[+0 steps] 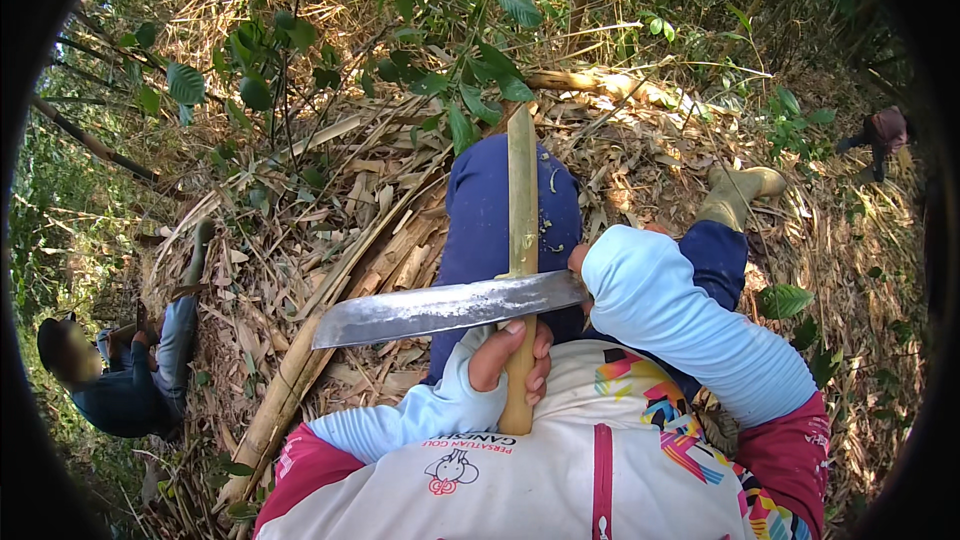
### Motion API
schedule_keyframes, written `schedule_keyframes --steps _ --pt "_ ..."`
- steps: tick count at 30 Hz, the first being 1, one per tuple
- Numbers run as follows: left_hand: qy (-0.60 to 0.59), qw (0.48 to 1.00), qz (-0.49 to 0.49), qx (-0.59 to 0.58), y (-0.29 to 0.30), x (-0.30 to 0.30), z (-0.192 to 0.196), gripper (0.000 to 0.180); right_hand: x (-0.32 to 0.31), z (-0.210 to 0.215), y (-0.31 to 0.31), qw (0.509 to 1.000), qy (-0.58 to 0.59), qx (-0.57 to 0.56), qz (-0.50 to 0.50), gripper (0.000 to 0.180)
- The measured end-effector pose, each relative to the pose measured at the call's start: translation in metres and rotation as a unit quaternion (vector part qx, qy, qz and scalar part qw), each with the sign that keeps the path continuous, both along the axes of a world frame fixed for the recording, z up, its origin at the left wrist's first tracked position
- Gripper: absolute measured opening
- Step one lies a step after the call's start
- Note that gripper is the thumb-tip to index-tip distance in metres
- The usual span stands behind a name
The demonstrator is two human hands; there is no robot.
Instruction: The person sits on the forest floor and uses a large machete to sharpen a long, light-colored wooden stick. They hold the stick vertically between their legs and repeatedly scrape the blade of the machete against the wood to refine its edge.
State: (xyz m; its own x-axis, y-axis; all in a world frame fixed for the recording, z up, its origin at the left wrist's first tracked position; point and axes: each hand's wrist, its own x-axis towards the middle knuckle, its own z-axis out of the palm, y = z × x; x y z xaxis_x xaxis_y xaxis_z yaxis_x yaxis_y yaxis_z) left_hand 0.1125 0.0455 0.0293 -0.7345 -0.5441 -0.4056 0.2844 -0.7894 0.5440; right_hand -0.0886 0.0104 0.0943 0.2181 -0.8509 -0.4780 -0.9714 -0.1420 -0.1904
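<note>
The left hand (512, 355) sits at about 6 o'clock from the picture's middle, its fingers (541, 350) curled fully round the lower part of a split bamboo stick (521, 200), which stands nearly upright and runs from the chest toward 12 o'clock across the dark blue trouser knee (480, 210). The right hand (578, 262) is mostly hidden behind its pale blue sleeve (680, 320); only a bit of thumb shows at the blade's heel, so it appears closed round a handle I cannot see. The big knife (440, 308) lies almost level, its grey blade pointing toward 9 o'clock and crossing the bamboo stick just above the left hand, touching it there. A long bamboo pole (300, 370) lies on the ground of dry leaves and husks (300, 240), slanting from 7 o'clock up toward the knee. A rubber boot (738, 192) shows at 2 o'clock. Another person (125, 380) sits low at 8 o'clock, and a further figure (885, 135) is small at 2 o'clock near the rim. Green leafy branches (440, 70) hang at 12 o'clock.
</note>
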Motion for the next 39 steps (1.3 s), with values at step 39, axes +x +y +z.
schedule_keyframes --steps 39 --pt "-0.033 0.998 0.046 -0.014 0.002 -0.005 0.013 0.046 -0.008 -0.013 -0.015 0.998 0.028 -0.037 -0.037 0.034"
